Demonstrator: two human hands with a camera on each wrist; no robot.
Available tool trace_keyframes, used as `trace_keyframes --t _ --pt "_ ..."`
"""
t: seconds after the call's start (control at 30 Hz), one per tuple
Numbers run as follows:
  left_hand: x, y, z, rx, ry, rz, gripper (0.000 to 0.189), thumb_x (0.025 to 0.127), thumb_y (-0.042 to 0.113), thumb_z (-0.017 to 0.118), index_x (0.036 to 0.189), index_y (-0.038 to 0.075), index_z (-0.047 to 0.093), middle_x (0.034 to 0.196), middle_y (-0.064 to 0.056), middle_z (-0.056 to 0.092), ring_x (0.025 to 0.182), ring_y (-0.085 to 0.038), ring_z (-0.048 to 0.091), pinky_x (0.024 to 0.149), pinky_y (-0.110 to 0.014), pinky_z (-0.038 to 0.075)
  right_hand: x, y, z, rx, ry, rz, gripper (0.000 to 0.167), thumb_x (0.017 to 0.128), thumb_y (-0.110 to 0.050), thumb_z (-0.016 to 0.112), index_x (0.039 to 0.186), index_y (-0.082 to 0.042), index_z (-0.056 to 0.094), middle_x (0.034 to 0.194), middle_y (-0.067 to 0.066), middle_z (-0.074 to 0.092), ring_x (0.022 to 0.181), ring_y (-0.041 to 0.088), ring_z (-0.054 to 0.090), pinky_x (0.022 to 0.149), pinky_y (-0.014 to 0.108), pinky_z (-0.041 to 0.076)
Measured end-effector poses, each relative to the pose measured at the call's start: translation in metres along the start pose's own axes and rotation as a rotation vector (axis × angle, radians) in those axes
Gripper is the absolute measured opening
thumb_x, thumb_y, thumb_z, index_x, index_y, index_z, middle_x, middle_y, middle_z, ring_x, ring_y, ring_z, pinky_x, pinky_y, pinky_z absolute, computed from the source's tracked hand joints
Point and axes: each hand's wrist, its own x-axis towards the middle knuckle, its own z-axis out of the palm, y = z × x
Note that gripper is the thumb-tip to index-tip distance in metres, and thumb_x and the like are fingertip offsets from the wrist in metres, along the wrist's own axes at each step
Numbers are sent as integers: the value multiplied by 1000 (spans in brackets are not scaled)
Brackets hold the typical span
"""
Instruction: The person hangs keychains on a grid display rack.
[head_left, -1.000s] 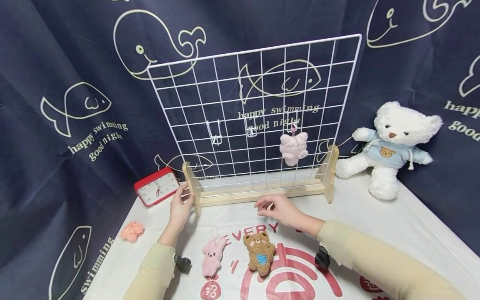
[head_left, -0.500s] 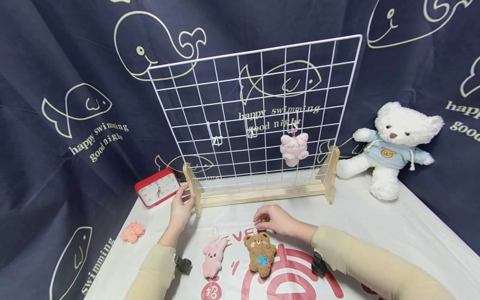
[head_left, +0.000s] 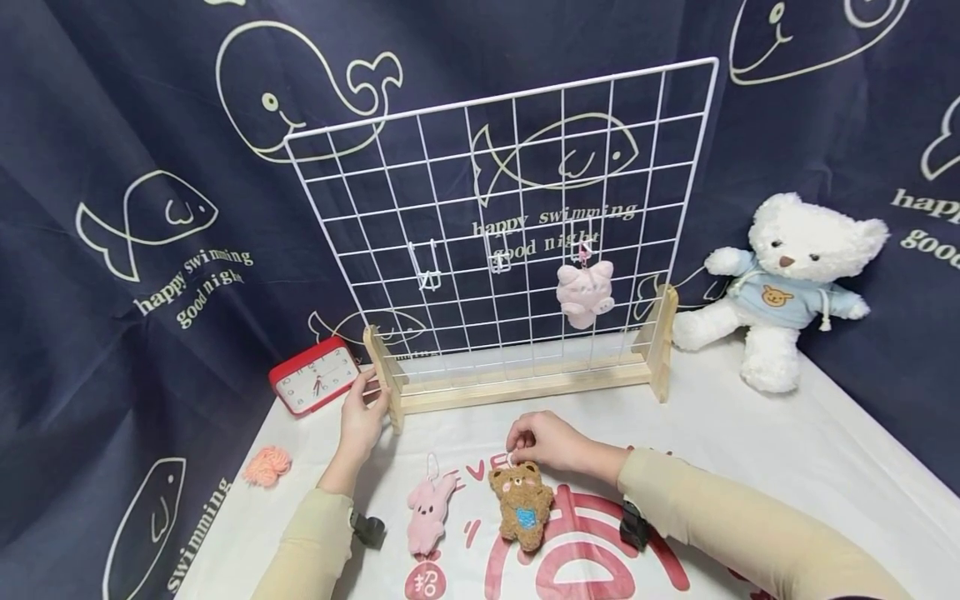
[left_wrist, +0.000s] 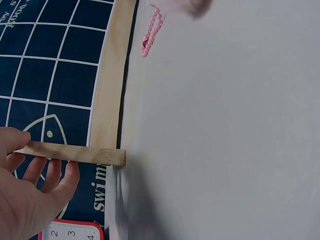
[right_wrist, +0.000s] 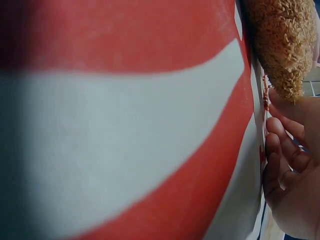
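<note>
A white wire grid stands upright in a wooden base. My left hand grips the base's left foot, thumb above and fingers below; the left hand also shows in the left wrist view. A brown plush bear lies on the printed cloth. My right hand pinches the small loop at the bear's head. The right wrist view shows the bear's fur beside the curled fingers. A pink plush hangs on the grid. A pink bunny lies left of the bear.
Two bare white hooks sit on the grid. A red clock leans at the back left, with an orange yarn puff nearer me. A white teddy bear sits at the back right. Dark printed curtains surround the table.
My right hand drew back from near the wooden base to the brown bear and closed its fingers on the loop. The left hand stayed on the foot.
</note>
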Motion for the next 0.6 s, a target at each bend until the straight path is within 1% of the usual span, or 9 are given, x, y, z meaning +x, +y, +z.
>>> trace_keyframes --t 0.13,0.37,0.53,0.6 --pt "0 0 0 3 -1 -6 44 99 3 63 141 0 53 125 -30 60 119 -46 57 106 -55 46 1 0 1 -25 -1 3 11 84 -4 81 84 -11 73 73 -13 57 68 0 53 65 22 50" --pt "0 -1 0 -4 2 2 44 98 0 63 141 1 53 125 -30 60 118 -45 58 106 -55 46 1 -6 0 -44 -11 10 16 84 -3 81 79 -13 70 71 -12 55 67 1 52 63 22 49" --pt "0 0 0 -8 -1 5 44 98 0 63 141 0 53 125 -30 61 118 -46 58 106 -55 46 2 -8 1 -78 -21 23 18 87 -4 78 77 -14 66 70 -12 53 66 1 49 62 22 46" --pt "0 1 -1 -12 -1 4 44 98 0 63 141 0 53 124 -30 61 118 -46 57 107 -55 45 3 -9 1 -105 -28 13 20 88 -5 76 76 -15 64 71 -12 51 66 1 47 61 23 45"
